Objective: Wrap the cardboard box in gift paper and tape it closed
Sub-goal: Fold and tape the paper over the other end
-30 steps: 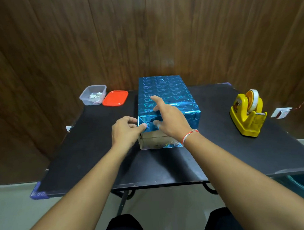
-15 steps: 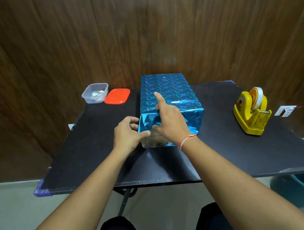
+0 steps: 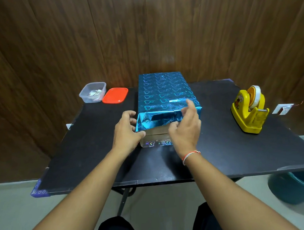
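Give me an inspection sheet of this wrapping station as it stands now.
Surface: black table, tape patches on its near edge.
Job's things: box in blue gift paper, near end still unfolded, cardboard showing; yellow tape dispenser at right.
Clutter: clear tub of scraps, red lid beside it.
Hands: left hand at the near-left corner; right hand over the flap, grip unclear.
Cables: nothing seen.
Surroundings: wood-panel wall; teal bin on floor.
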